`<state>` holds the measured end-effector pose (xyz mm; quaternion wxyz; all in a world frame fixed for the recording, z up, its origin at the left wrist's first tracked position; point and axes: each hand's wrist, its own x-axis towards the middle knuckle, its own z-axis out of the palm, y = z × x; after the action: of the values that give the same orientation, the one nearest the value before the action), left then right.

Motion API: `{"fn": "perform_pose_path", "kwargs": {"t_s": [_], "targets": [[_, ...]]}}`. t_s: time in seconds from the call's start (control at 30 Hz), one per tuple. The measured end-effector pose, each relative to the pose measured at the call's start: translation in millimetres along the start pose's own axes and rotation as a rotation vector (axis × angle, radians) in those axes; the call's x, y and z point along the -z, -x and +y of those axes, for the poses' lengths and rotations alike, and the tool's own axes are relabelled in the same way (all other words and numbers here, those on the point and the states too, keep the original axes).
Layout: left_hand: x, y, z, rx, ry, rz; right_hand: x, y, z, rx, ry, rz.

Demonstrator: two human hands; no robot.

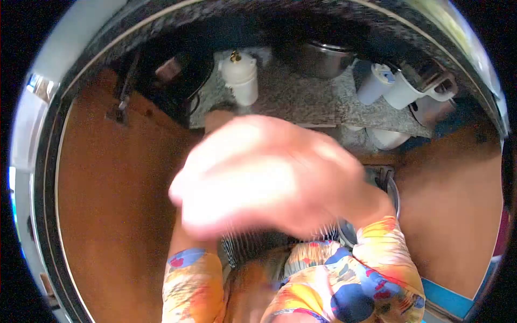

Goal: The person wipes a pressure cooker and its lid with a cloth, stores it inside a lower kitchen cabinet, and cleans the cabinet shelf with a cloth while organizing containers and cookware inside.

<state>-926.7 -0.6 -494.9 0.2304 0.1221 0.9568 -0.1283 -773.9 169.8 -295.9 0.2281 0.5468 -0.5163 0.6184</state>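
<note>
My right hand (269, 177) is raised close to the camera in the middle of the view, overexposed and smeared by motion. Its fingers point to the left and cannot be told apart, and nothing held shows in it. Behind it, my left hand (218, 119) is mostly hidden; only a small part shows above the right hand, near the edge of the speckled shelf. What the left hand holds, if anything, is out of sight. A white bottle-shaped container (240, 81) with a gold-coloured knob stands on the shelf just beyond the hands.
On the speckled shelf (301, 102) are a steel pot (323, 60), a white cup with a blue-marked lid (375, 85) and a white mug (404, 91). A white bowl (388, 139) sits below. Brown door panels (113, 204) flank both sides. A dark pan is at the back left.
</note>
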Motion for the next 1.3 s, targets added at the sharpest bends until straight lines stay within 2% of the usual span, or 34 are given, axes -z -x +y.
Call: {"fn": "perform_pose_path", "kwargs": {"t_s": [0.07, 0.13, 0.27, 0.37, 0.5, 0.7, 0.77, 0.8, 0.83, 0.93, 0.97, 1.03, 1.2, 1.3], "targets": [[8.4, 5.9, -1.6, 0.015, 0.022, -0.056, 0.1, -12.5, -33.9, 0.099, -0.06, -0.033], [3.3, 4.2, -6.2, 0.02, 0.08, -0.025, 2.7, -19.8, -57.9, 0.163, -0.093, -0.04], [-23.9, -11.9, -9.1, 0.068, 0.114, 0.245, 5.5, -21.1, -80.6, 0.206, -0.045, -0.015], [-15.1, -7.0, -3.3, 0.141, 0.128, 0.151, 7.0, -17.3, -90.7, 0.214, 0.002, 0.018], [-14.7, -8.6, -5.3, 0.106, 0.166, 0.137, 12.8, -14.2, -97.0, 0.227, 0.045, 0.08], [-17.5, -7.7, -0.1, 0.13, 0.157, 0.181, 6.2, 7.6, -65.4, 0.175, 0.16, 0.126], [-24.1, -18.9, -3.6, 0.104, 0.234, 0.18, -4.7, 1.3, -62.8, 0.011, 0.14, 0.09], [-28.2, -23.7, -3.4, 0.099, 0.216, 0.191, -12.1, -5.1, -65.1, -0.061, 0.208, 0.127], [-31.5, -24.0, -4.3, 0.093, 0.197, 0.202, -8.2, -12.8, -68.1, -0.076, 0.337, 0.024], [-25.6, -20.4, -4.6, 0.092, 0.155, 0.161, 3.3, -23.0, -57.5, 0.01, 0.679, 0.029], [-23.7, -16.8, -1.7, 0.091, 0.145, 0.132, 6.2, -27.7, -54.1, -0.041, 0.678, 0.035], [-61.1, -47.3, -1.1, 0.164, 0.22, 0.353, 7.2, -42.4, -49.3, -0.015, 0.727, 0.015], [-53.6, 35.1, -7.7, 0.213, 0.235, 0.247, 12.4, -65.8, -39.1, 0.122, 1.011, -0.095], [-56.0, 71.6, -4.0, 0.232, 0.298, 0.3, 17.6, -70.2, -35.4, 0.176, 1.088, -0.151]]}}
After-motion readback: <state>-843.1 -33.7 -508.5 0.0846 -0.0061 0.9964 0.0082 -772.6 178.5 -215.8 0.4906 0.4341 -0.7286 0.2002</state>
